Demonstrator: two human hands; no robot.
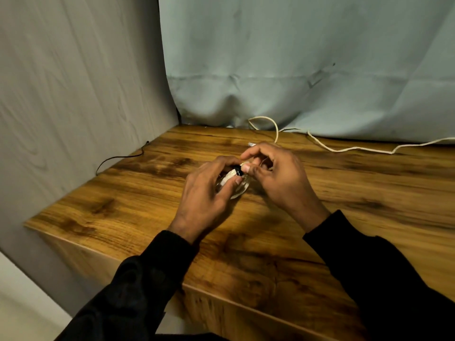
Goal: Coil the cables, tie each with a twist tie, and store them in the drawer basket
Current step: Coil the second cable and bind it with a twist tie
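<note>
My left hand (209,193) grips a small coiled white cable (234,185) just above the wooden table top (344,217); most of the coil is hidden under the fingers. A short black piece (237,171) shows at the coil's top. My right hand (275,173) pinches at that spot with thumb and forefinger. A second, loose white cable (344,150) lies along the table's back edge, looping up at the left. The drawer basket is out of view.
A thin black wire (118,157) lies at the table's left rear edge against the grey wall panel (73,94). A pale blue curtain (307,57) hangs behind the table. The table's front edge drops off near my sleeves.
</note>
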